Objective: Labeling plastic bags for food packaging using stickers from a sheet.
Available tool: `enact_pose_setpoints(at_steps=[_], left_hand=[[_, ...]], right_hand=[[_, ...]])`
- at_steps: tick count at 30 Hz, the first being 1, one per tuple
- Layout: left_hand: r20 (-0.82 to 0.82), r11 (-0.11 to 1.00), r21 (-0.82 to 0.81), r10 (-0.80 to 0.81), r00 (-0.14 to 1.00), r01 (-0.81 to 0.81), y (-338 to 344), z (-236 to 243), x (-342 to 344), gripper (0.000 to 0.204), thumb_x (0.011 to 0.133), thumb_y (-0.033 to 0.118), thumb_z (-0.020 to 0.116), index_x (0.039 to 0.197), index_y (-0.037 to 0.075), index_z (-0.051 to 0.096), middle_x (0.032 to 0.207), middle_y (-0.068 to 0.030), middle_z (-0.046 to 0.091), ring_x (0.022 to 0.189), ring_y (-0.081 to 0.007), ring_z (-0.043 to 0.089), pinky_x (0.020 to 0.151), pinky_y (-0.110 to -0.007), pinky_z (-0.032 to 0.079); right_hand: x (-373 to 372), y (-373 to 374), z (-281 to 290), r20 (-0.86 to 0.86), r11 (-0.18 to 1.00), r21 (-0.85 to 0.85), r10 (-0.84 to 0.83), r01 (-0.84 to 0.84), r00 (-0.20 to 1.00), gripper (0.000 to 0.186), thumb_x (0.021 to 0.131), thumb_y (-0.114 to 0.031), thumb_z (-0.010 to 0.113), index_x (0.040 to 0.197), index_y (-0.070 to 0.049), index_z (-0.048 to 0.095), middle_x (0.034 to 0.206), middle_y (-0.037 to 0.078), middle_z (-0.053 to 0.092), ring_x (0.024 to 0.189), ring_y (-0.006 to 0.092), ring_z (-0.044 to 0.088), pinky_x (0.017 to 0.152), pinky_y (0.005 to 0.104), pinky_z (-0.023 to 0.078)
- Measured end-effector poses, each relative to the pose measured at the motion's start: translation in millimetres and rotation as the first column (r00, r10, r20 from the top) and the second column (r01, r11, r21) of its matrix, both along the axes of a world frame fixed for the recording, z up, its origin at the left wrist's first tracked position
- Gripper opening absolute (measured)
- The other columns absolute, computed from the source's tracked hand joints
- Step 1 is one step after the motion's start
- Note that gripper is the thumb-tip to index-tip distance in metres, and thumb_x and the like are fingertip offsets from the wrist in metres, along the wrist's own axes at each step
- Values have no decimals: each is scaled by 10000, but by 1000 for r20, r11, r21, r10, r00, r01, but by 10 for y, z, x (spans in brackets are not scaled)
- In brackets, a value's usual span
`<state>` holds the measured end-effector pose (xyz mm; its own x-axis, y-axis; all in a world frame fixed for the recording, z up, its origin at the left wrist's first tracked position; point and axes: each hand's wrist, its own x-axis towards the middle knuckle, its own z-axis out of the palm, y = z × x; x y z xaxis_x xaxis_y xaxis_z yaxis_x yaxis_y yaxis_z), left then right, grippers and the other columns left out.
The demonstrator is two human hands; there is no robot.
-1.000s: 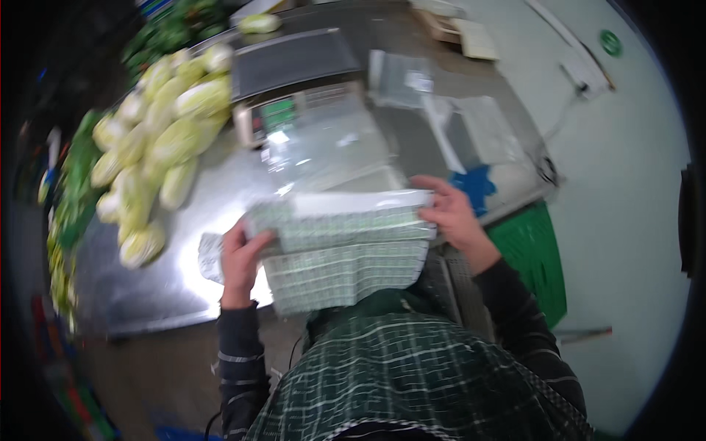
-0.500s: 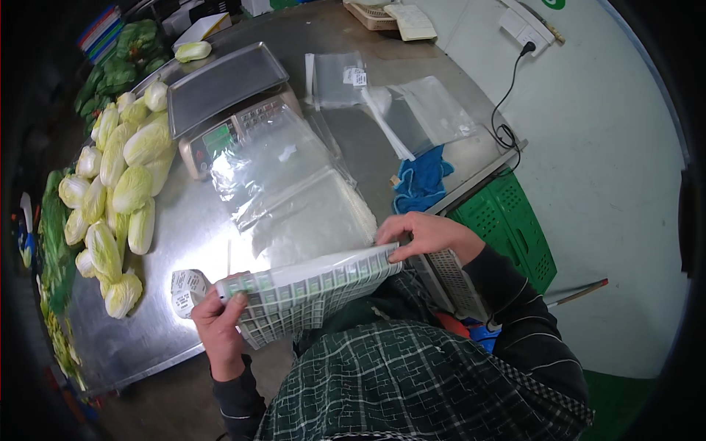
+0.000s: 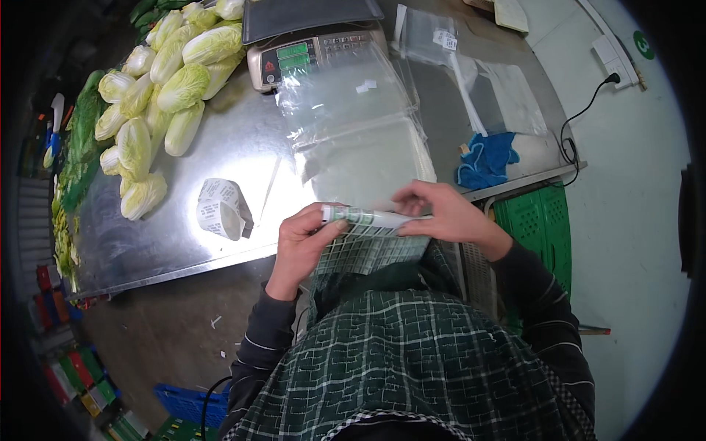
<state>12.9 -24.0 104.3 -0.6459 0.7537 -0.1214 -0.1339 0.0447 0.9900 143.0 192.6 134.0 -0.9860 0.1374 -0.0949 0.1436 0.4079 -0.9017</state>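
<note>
Taking the scale (image 3: 316,50) as the landmark, the sheet (image 3: 371,250) with its green-and-white grid is well below it, past the table's near edge, with its upper edge rolled into a tube and the rest hanging down. The left hand (image 3: 300,242) has its thumb and fingers clamped on the left end of that roll. The right hand (image 3: 445,214) is at the other end, its thumb against the roll and its forefinger raised apart, slightly blurred; whether its other fingers grip the sheet, I cannot tell. Clear bags (image 3: 353,110) lie below the scale, overlapping its front. Cabbages (image 3: 184,88) are heaped to its left, a paper roll (image 3: 219,209) is to its lower left, and a blue cloth (image 3: 489,160) to its lower right.
</note>
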Motion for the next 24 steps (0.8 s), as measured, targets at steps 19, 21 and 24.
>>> enact_pose_setpoints(at_steps=[19, 21, 24], left_hand=[[-580, 999, -23, -52, 813, 47, 178, -153, 265, 97, 766, 10, 692, 804, -30, 612, 865, -92, 632, 626, -223, 590, 557, -303, 468], [-550, 986, -168, -83, 831, -13, 161, -224, 291, 152, 750, 55, 730, 779, -30, 607, 777, -96, 611, 575, -193, 557, 515, -299, 432], [-244, 947, -314, -10, 970, -69, 176, -306, 319, 212, 729, 95, 759, 770, -41, 602, 690, -74, 577, 545, -153, 528, 486, -276, 401]], right_hand=[[-153, -316, -71, -185, 926, 378, 92, -15, 978, 94, 743, -150, 656, 804, -88, 619, 793, 55, 587, 751, 272, 596, 626, 380, 477], [-119, -329, -111, -184, 908, 420, 76, 8, 980, 80, 749, -132, 648, 781, -86, 592, 789, 57, 581, 743, 275, 599, 606, 381, 479], [-111, -351, -245, -188, 956, 291, 26, 30, 982, 54, 763, -106, 638, 794, -77, 604, 789, 74, 588, 715, 257, 611, 602, 347, 486]])
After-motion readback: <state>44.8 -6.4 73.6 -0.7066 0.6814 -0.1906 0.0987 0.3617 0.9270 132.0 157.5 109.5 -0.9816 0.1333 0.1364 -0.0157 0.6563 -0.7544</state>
